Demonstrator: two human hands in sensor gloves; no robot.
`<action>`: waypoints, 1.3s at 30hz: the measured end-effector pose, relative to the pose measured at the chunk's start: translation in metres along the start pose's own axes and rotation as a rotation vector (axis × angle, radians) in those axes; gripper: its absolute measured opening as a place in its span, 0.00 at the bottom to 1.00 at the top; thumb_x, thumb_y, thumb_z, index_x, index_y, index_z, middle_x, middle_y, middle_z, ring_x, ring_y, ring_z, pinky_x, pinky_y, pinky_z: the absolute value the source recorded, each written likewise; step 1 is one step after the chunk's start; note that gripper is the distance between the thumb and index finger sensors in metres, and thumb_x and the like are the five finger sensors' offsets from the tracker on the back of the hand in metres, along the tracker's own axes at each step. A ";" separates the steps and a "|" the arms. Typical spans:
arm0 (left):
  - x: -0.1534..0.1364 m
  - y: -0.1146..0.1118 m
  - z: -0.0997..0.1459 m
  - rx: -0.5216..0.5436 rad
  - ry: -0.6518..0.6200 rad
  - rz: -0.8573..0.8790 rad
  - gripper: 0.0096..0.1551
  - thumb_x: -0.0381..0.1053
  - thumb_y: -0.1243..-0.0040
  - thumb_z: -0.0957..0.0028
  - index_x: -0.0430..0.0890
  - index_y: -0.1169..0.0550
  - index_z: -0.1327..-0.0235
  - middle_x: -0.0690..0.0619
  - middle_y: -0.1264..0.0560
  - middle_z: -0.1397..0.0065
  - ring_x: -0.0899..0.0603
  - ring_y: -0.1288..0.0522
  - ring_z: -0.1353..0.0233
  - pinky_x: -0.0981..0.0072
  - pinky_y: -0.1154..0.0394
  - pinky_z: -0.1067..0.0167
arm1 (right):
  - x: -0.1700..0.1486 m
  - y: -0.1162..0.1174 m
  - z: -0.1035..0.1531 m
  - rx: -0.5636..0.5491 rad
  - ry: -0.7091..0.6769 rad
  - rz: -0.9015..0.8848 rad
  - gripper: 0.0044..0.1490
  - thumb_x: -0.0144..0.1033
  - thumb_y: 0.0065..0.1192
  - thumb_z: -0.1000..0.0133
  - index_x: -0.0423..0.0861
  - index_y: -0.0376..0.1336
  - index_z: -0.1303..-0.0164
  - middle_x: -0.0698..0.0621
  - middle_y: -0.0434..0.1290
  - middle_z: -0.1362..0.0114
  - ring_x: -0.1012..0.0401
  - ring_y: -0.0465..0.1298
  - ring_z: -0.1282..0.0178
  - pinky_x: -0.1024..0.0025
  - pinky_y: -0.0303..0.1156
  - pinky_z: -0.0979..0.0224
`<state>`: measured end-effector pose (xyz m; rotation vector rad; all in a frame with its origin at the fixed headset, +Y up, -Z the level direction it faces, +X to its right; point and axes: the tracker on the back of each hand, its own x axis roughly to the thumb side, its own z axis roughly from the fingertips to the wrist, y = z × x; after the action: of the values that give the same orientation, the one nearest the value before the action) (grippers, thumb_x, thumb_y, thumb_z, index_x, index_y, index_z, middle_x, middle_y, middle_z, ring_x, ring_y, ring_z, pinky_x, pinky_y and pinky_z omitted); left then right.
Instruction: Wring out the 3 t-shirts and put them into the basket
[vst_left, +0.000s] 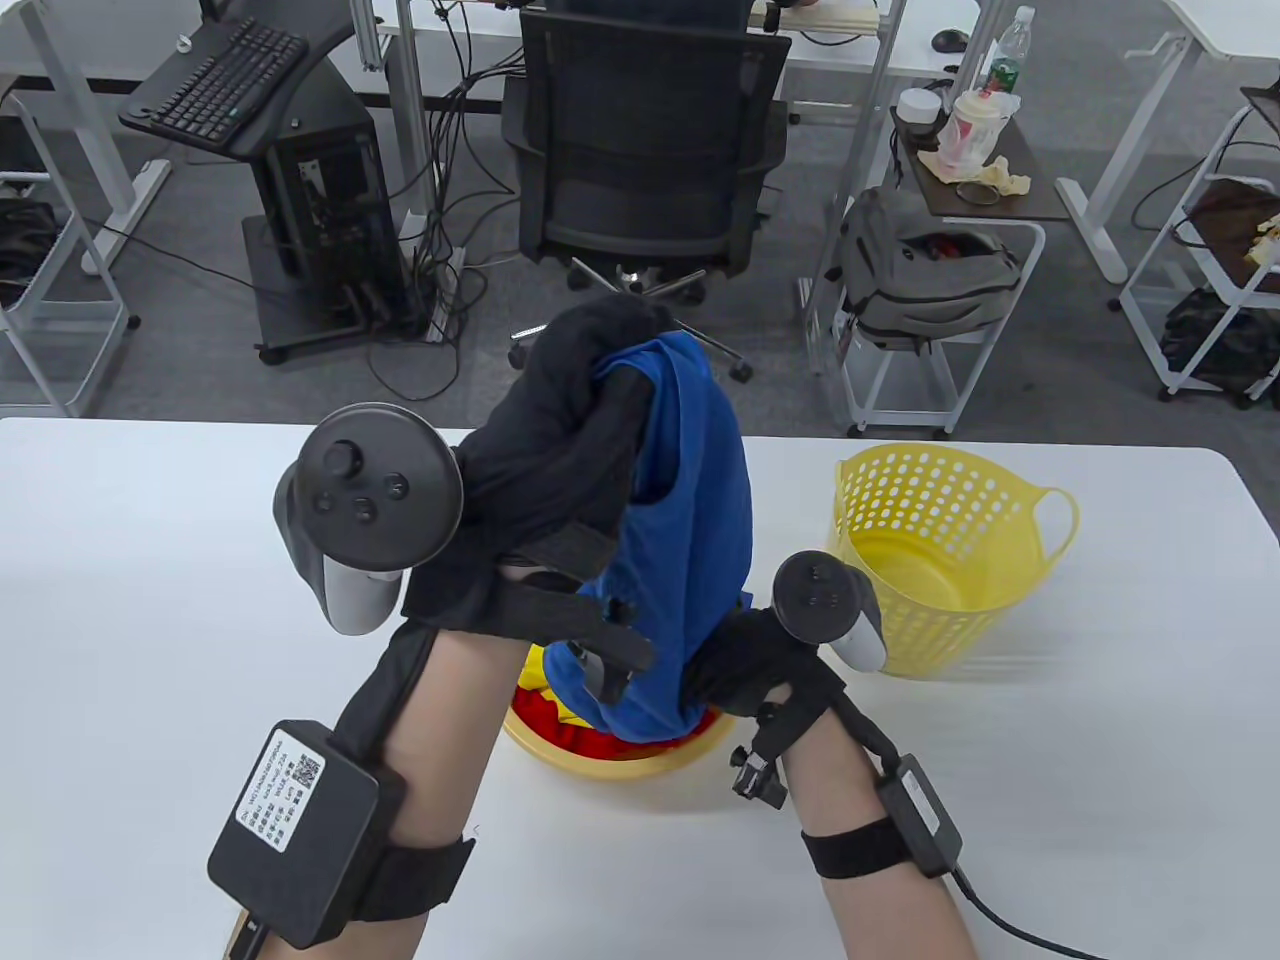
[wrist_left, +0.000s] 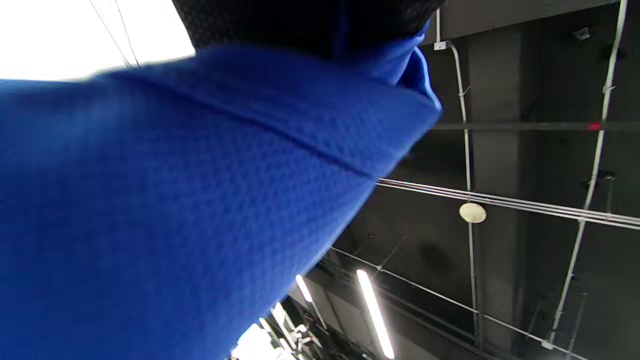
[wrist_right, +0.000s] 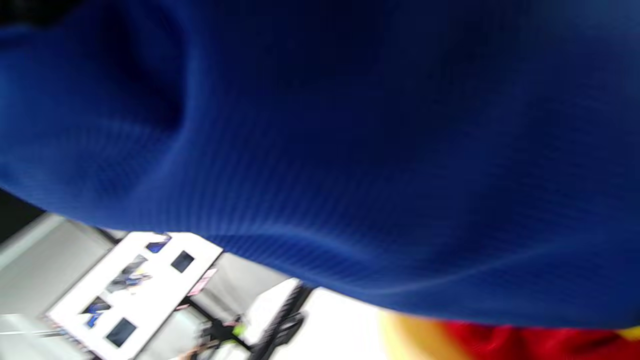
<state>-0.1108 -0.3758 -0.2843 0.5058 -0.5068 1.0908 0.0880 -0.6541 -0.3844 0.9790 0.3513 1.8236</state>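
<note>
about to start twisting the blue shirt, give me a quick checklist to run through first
1. Left hand grips the top of the blue t-shirt: ok.
2. Right hand grips its lower end: ok.
3. Shirt hangs over the yellow basin, so drips land there: ok.
4. Yellow basket stands upright and open to the right, ready for it: ok.
5. Shirt fully free of the red and yellow clothes in the basin: cannot tell, the lower end is hidden.
</note>
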 end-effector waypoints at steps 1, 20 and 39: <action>0.000 0.001 0.000 0.011 -0.001 -0.012 0.25 0.53 0.51 0.29 0.58 0.39 0.19 0.49 0.30 0.16 0.49 0.19 0.26 0.62 0.18 0.31 | -0.001 0.010 -0.005 0.049 -0.031 -0.074 0.86 0.73 0.69 0.56 0.32 0.30 0.11 0.27 0.50 0.11 0.26 0.37 0.15 0.16 0.29 0.40; -0.119 0.122 0.036 0.472 0.297 -0.215 0.25 0.48 0.49 0.32 0.48 0.36 0.22 0.43 0.28 0.21 0.43 0.18 0.31 0.55 0.18 0.37 | 0.044 0.010 -0.002 0.124 0.041 0.164 0.33 0.43 0.81 0.42 0.37 0.71 0.33 0.42 0.79 0.55 0.43 0.80 0.61 0.25 0.65 0.33; -0.177 -0.121 0.103 -0.658 0.154 -0.581 0.83 0.84 0.38 0.52 0.33 0.64 0.15 0.23 0.55 0.11 0.12 0.48 0.21 0.21 0.38 0.32 | 0.067 -0.057 0.068 -0.871 0.140 0.257 0.41 0.53 0.51 0.37 0.40 0.60 0.20 0.27 0.73 0.29 0.30 0.83 0.51 0.42 0.83 0.55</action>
<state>-0.0795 -0.6071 -0.3293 -0.0251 -0.5063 0.3603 0.1639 -0.5822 -0.3460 0.2896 -0.4879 1.9846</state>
